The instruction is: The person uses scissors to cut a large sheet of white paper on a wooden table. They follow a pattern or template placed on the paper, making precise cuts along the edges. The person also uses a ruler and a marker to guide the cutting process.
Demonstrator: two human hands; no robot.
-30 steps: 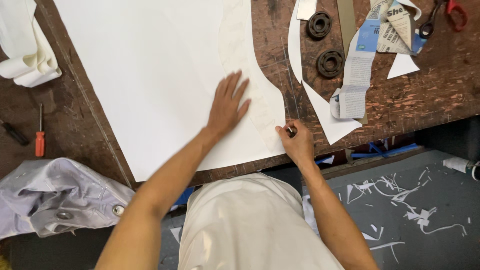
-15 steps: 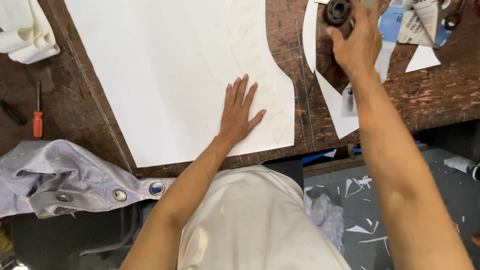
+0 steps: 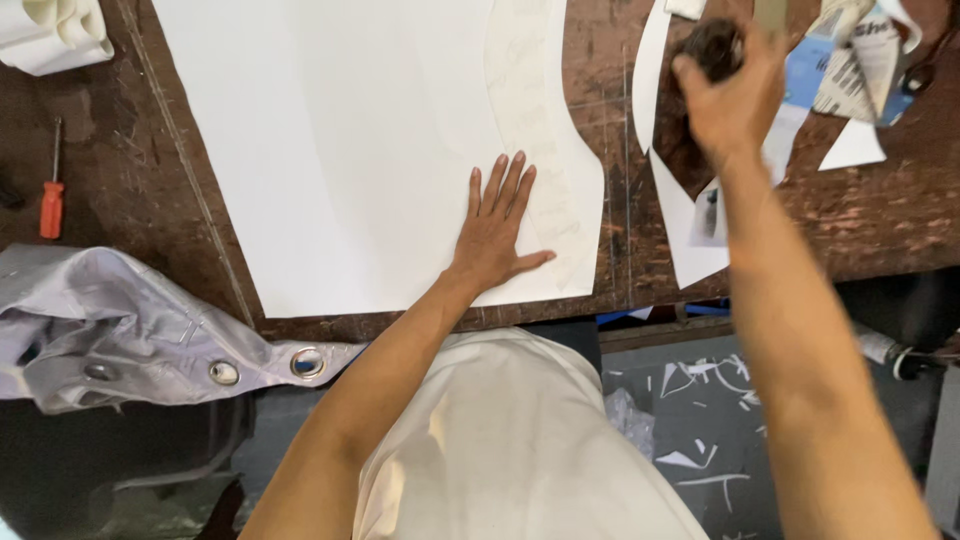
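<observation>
Both hands are busy: my left hand lies flat with fingers spread on the white sheet, and my right hand is curled around a dark round weight at the far right of the bench.

Largest is the worn, scratched wooden bench, brown with scuffed reddish patches. On it lies the big smooth white sheet, with a curved, faintly translucent pattern piece along its right edge; my left fingertips reach onto that piece. A crumpled grey tarp with metal eyelets hangs over the near left edge. Right of the pattern sits a long pointed white offcut, then folded printed paper scraps. The weight is ring-shaped, matte black and blurred, its far side showing beyond my fingers. An orange-handled screwdriver lies far left.
</observation>
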